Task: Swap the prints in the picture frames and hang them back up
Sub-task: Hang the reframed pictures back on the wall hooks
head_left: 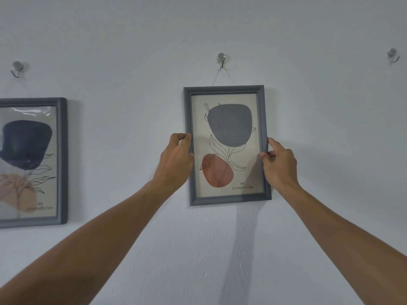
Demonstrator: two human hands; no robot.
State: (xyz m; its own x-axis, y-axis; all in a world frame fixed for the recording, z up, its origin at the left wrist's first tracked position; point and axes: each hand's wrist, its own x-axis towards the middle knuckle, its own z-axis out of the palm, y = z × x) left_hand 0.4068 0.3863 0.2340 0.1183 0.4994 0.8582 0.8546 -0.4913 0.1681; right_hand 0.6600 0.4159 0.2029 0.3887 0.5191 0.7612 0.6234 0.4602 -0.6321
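"Holding the middle frame (223,89) by both sides, see? It hangs by a thin wire (217,77) from the hook (221,59) on the wall (132,62)."

"What are the fingers doing?"

"The left hand (176,159) curls its fingers round the left edge, and its thumb is hidden. The right hand (278,164) pinches the right edge, thumb in front, fingers tucked behind."

"And the other frame (62,161)?"

"Far left, and partly cut off, with glare on the glass. Its hook (18,67) is blurry."

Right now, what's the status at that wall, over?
Left hand and right hand grip the frame by its sides. Its cord sits over the hook. Second frame hangs to the left; nothing in the way.
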